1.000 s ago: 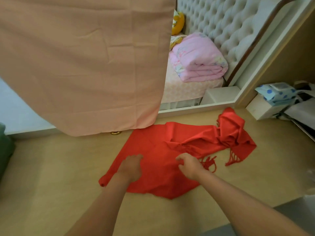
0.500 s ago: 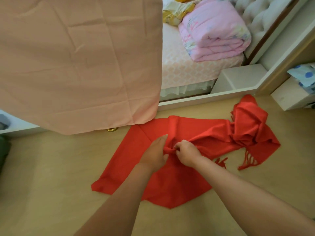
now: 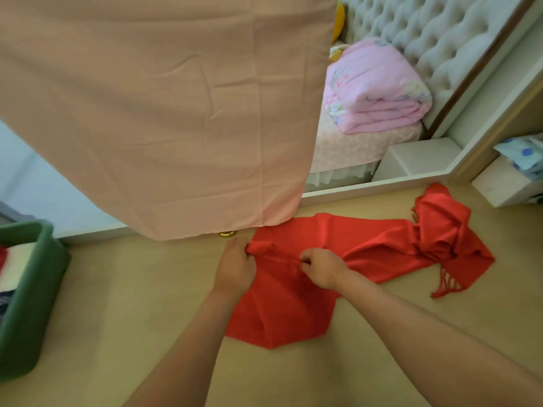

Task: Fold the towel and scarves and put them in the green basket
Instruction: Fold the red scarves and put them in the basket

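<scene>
As the red scarf (image 3: 367, 248) lies spread on the floor (image 3: 132, 333), its long axis runs sideways, from the left hand (image 3: 235, 267) across to the far right, where the other end sits in a crumpled heap with the fringe (image 3: 446, 282) hanging out of it. The left hand is at the very left end of the scarf, and its fingers are curled around a gathered bit of the edge. The right hand (image 3: 321, 268) is just beside it, a little to the right, and it pinches a small fold of the same cloth with curled fingers. So both hands hold the scarf, close together, at one end only.

I judge that the step in hand is straightening this near end before folding. The coming move depends on this: nearly all the length of the scarf is to the right of the right hand, and nothing of it is to the left of the left hand. The right hand is therefore the nearer one to the crumpled end, and it probably must travel along the axis to flatten it or bring it over.

The green basket (image 3: 38, 289) stands well apart, to the left of the left hand, on the opposite side from the heap. It holds some folded cloth.
</scene>
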Available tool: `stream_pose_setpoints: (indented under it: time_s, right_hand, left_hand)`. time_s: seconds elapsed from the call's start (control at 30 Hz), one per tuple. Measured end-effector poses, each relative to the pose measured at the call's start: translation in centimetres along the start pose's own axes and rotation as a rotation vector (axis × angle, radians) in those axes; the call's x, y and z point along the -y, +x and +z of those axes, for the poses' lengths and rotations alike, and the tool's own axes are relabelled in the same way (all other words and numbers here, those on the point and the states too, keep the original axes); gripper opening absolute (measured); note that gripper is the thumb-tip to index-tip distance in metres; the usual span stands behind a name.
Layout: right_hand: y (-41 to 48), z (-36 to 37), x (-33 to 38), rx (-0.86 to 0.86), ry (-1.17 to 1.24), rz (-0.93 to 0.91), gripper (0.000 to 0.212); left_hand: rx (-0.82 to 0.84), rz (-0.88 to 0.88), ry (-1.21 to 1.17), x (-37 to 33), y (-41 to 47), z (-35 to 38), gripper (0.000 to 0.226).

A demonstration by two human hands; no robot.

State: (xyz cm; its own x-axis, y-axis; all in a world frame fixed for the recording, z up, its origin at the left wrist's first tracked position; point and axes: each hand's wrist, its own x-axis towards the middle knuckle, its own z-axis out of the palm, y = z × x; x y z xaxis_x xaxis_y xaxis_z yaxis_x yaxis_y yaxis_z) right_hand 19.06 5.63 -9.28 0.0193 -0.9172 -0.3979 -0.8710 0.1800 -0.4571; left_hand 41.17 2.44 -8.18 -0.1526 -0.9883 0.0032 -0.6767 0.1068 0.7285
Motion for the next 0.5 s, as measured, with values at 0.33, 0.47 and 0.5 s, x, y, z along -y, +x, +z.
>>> stream_pose_setpoints:
  time_s: [0.33,0.47,0.5]
  right_hand:
    - [-2.7,5.4,19.5,-0.163,0.208,-0.382,0.017]
    - [-3.3,7.0,22.1,-0.252,0.246,-0.381,0.044]
    - [-3.5,7.3,22.1,-0.262,0.234,-0.360,0.049]
  left_hand:
    - [0.230,0.063,-0.102,5.9,-5.6,-11.2,0.069]
    - [-0.079,0.068,-0.043,8.7,-6.2,-15.2,0.030]
    - [-0.179,0.017,-0.052,9.3,-6.5,-16.4,0.028]
